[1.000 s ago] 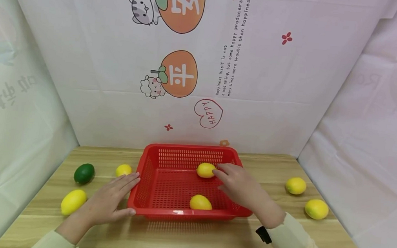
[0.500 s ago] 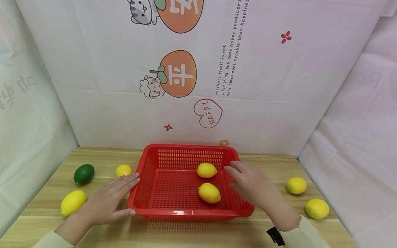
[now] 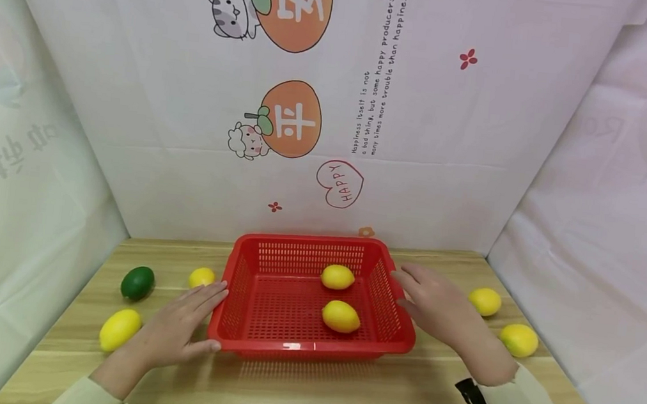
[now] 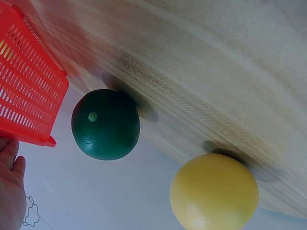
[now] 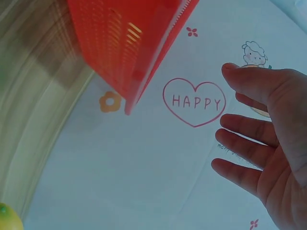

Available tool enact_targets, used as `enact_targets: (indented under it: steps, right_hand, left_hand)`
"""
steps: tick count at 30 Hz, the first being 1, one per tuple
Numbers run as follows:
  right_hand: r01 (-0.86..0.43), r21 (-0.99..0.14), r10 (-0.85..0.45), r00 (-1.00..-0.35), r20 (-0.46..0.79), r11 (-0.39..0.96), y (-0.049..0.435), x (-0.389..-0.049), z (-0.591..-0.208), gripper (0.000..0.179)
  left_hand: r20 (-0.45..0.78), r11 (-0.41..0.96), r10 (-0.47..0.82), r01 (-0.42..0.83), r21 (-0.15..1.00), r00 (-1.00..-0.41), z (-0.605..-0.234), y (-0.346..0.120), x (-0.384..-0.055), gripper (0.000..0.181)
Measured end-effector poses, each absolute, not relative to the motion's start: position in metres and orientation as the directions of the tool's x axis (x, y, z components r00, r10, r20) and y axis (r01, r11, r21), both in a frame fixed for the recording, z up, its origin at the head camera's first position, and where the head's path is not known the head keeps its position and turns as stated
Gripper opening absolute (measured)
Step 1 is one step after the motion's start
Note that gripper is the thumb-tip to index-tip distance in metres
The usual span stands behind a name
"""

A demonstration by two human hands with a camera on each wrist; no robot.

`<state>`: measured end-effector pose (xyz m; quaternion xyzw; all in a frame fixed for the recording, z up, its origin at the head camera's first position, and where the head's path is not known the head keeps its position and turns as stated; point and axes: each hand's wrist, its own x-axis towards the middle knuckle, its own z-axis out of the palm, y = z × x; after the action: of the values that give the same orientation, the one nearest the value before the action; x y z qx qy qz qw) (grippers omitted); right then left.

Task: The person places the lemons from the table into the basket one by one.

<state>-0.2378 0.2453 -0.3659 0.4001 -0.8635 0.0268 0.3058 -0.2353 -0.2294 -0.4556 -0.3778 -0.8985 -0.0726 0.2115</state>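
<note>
A red plastic basket [image 3: 305,349] stands on the wooden table, with a lemon [image 3: 337,277] toward its back and another lemon [image 3: 341,316] nearer its front. My left hand [image 3: 176,327] rests on the left rim, fingers extended; only part of this hand [image 4: 10,187] shows in the left wrist view. Over by the right rim is my right hand [image 3: 436,305], holding nothing. Its fingers are spread and relaxed in the right wrist view, where the hand [image 5: 268,139] appears apart from the basket wall [image 5: 120,43].
Left of the basket lie a dark green fruit [image 3: 137,283], a lemon [image 3: 120,330] and another lemon [image 3: 201,277] partly behind the left hand. On the right are two lemons, one farther back [image 3: 485,302] and one nearer [image 3: 519,340]. White printed cloth [image 3: 421,140] encloses the table.
The right hand has moved right, from inside the basket to over its right rim. The front lemon has shifted back and right inside the basket. My left hand has stayed put.
</note>
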Motion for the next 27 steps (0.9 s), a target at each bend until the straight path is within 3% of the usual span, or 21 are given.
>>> enact_targets:
  steps: [12,27]
  right_hand:
    - [-0.632,0.23,-0.63,-0.53,0.569,0.74,0.275,-0.23,-0.375,0.058]
    - [-0.566,0.18,-0.546,-0.584,0.601,0.805,0.322,-0.231,-0.384,0.057]
  left_hand:
    - [0.445,0.701,0.647,0.713,-0.027,-0.619,-0.454,-0.228,-0.234,0.085]
    - [0.446,0.707,0.646,0.706,-0.041,-0.62,-0.457,-0.23,-0.236,0.085]
